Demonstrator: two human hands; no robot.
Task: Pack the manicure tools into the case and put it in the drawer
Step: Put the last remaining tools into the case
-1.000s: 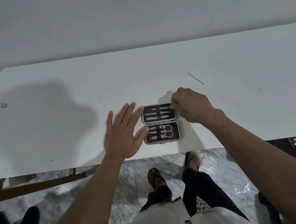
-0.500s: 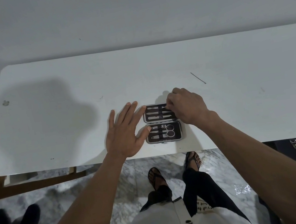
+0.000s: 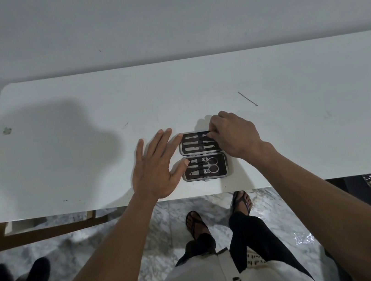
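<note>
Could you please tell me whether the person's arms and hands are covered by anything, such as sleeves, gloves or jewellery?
Both forearms are bare, with no sleeves in view. The left hand and right hand wear no gloves, and no rings, watch or bracelets show.

Your case (image 3: 202, 154) shows a dark brown lining with a grey rim, silver tools (image 3: 204, 170) inside, on a white table (image 3: 85, 155) over grey-veined marble floor (image 3: 167, 217)
</note>
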